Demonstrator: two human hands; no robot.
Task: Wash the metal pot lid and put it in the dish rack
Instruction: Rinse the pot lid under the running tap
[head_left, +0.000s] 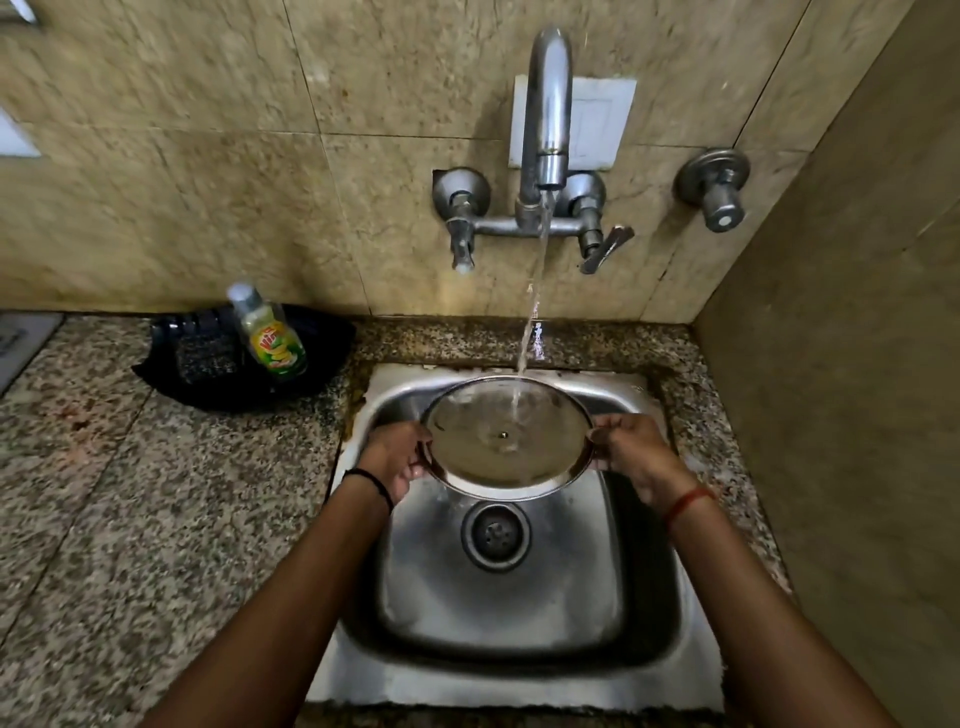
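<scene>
Over the steel sink (644, 597), left hand (395, 460) and right hand (636, 454) fingers grip the lid (506, 447) rim under running water.

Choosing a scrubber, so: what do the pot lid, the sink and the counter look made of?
Pot lid: likely stainless steel, shiny, reflecting light under the water stream.
Sink: also stainless steel by its look, duller brushed finish.
Counter: speckled polished stone, probably granite, with brown and grey flecks.

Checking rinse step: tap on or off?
On. Water runs from the tap onto the lid, held over the sink by both hands.
</scene>
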